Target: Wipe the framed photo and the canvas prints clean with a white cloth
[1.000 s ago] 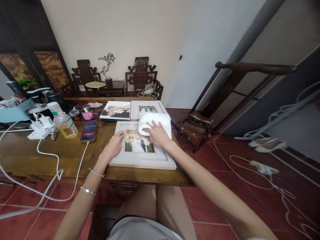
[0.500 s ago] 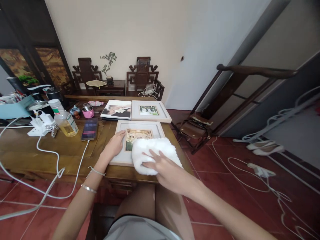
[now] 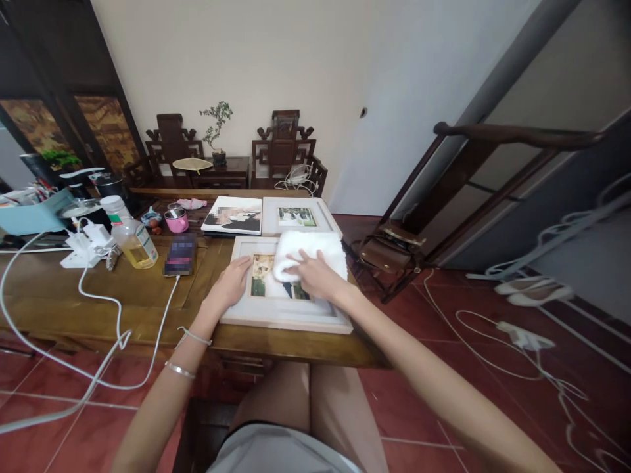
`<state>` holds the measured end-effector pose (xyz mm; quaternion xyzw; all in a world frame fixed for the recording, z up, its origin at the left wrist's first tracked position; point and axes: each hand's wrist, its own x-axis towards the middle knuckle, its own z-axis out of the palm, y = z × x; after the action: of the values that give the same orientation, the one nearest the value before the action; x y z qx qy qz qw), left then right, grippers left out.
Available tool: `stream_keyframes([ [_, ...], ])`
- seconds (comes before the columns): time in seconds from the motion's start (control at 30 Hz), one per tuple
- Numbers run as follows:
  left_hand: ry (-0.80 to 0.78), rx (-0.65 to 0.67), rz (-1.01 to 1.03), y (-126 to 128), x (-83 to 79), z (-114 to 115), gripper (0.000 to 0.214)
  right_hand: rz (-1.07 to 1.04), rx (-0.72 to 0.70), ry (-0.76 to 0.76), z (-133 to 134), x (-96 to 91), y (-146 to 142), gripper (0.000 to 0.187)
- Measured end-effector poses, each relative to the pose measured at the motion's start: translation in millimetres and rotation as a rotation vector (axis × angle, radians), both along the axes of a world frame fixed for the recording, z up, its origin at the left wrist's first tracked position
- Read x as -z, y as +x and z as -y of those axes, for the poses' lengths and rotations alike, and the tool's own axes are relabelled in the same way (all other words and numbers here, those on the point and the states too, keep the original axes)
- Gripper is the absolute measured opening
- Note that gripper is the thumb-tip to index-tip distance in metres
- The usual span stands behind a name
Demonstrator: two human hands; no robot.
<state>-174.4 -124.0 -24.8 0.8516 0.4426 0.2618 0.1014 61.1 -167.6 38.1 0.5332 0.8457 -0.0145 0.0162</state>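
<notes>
frame (image 3: 283, 316): lies flat, centre of picture, at table (image 3: 73, 295) near edge | left hand (image 3: 231, 284): fingers together, flat on frame's left border | right hand (image 3: 316, 277): fingers spread, pressing cloth (image 3: 318, 246) onto frame's upper right

Red tile floor (image 3: 444, 368), carved chairs (image 3: 283, 148)
</notes>
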Motion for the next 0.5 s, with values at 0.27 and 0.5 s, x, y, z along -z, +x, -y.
stream_keyframes([
  [0.27,-0.004,-0.005,0.007,0,1.0,1,0.041,-0.117,-0.191,-0.32,91,-54.4,4,0.068],
  [0.5,-0.001,0.019,-0.009,0,-1.7,1,0.041,-0.145,-0.11,-0.087,52,-6.5,0,0.073],
])
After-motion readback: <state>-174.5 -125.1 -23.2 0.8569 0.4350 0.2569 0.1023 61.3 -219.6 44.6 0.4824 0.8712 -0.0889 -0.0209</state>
